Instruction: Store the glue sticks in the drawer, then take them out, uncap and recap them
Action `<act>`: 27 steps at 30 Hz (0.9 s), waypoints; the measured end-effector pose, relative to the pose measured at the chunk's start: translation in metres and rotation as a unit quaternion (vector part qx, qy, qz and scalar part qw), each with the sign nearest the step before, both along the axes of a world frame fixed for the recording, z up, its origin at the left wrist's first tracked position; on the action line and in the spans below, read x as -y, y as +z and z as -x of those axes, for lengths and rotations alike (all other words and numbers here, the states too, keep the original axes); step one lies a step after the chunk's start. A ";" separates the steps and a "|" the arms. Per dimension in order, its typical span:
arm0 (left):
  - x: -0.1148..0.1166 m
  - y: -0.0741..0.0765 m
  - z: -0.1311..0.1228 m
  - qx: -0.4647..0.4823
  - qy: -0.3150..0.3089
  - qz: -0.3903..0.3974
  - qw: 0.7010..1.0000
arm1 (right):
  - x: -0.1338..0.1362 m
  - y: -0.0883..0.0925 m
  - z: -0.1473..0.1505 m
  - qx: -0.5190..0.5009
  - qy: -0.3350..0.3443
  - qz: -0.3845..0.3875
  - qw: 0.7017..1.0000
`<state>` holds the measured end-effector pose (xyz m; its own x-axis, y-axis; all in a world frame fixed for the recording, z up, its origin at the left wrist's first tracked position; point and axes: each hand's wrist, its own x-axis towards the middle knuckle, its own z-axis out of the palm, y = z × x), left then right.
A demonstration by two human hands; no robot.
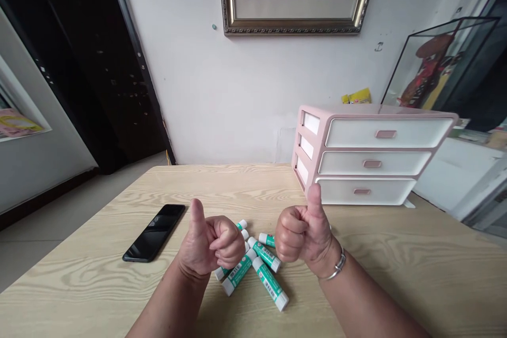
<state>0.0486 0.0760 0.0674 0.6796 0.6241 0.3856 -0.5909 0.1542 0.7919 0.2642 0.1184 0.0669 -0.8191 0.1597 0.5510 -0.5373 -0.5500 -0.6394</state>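
Observation:
Both of my hands are raised above the table with thumbs up and fingers curled into fists. My left hand (212,240) is closed with nothing in it, and it hides part of the pile behind. My right hand (303,227) is likewise a fist holding nothing, with a silver bracelet (338,264) at its wrist. Between and below them lie several green and white glue sticks (270,282) in a loose heap. One glue stick (266,240) is partly covered by my right hand, and others sit partly behind my left.
A black phone (155,233) lies on the wooden table (119,296) at the left. At the back right stands a pink and white three-drawer box (372,156), its drawers closed. A yellow packet (357,96) shows behind it. A framed picture (293,26) hangs on the wall.

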 end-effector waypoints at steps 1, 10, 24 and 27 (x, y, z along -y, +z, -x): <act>0.001 0.000 0.000 0.000 -0.004 -0.004 1.000 | 0.003 0.001 0.000 -0.010 0.017 0.002 1.000; 0.009 -0.002 -0.007 -0.019 -0.071 -0.023 0.997 | 0.017 0.006 0.001 -0.019 0.097 0.023 0.995; 0.019 0.006 -0.013 0.009 -0.129 -0.061 0.990 | 0.015 -0.009 -0.001 0.048 0.067 0.011 0.997; 0.018 0.005 -0.013 0.011 -0.128 -0.060 0.990 | 0.013 -0.009 0.002 0.025 0.085 0.019 0.996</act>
